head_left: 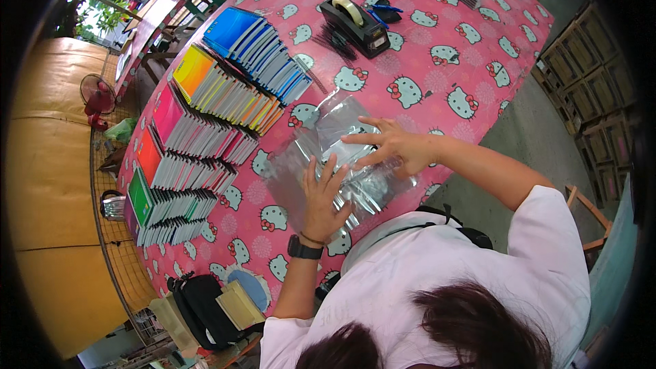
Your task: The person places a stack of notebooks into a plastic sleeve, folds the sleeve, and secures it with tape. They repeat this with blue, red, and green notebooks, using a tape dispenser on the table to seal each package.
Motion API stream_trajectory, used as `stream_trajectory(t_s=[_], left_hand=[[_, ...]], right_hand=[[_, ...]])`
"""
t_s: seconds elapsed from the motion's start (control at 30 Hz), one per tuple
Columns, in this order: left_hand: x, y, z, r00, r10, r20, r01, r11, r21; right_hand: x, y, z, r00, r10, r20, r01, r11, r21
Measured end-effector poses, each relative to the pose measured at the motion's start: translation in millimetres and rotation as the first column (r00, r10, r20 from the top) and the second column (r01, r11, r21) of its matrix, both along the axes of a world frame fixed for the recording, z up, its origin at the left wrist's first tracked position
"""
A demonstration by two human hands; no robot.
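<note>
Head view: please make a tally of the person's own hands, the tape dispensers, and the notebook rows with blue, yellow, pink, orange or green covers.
Hands (left hand, right hand): 2
Tape dispenser: 1
Blue row: 1
Yellow row: 1
Pink row: 1
Orange row: 1
Green row: 1
Total: 8

Glossy, clear plastic sheets (372, 190), overlapping
</note>
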State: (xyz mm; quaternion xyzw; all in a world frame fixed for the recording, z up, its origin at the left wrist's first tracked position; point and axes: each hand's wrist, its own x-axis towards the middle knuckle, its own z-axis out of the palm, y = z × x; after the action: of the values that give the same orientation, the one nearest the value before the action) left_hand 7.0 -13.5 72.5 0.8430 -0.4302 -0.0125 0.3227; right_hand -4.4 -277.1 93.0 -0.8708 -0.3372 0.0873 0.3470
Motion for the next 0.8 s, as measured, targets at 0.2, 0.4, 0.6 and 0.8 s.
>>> stream_trajectory(t_s=[0.2, 0.4, 0.6, 0.8], left_hand=[[8, -18, 16, 0.999, -0.022, 0.047, 0.016, 0.991, 0.13], [6, -18, 15, 0.994, 0.035, 0.103, -0.057, 0.973, 0.222], [-1, -24, 4, 0.994, 0.057, 0.089, -0.067, 0.991, 0.112], [-2, -22, 7, 0.998, 0.056, 0.004, -0.056, 0.994, 0.099]], right_hand=[[27, -5, -25, 0.99, 0.03, -0.136, 0.024, 0.925, 0.378], [64, 5, -31, 0.757, -0.313, -0.574, 0.579, 0.729, 0.366], [152, -105, -60, 0.514, -0.851, -0.11, 0.763, 0.394, 0.513], [210, -159, -77, 0.304, -0.952, 0.021, 0.941, 0.304, 0.148]])
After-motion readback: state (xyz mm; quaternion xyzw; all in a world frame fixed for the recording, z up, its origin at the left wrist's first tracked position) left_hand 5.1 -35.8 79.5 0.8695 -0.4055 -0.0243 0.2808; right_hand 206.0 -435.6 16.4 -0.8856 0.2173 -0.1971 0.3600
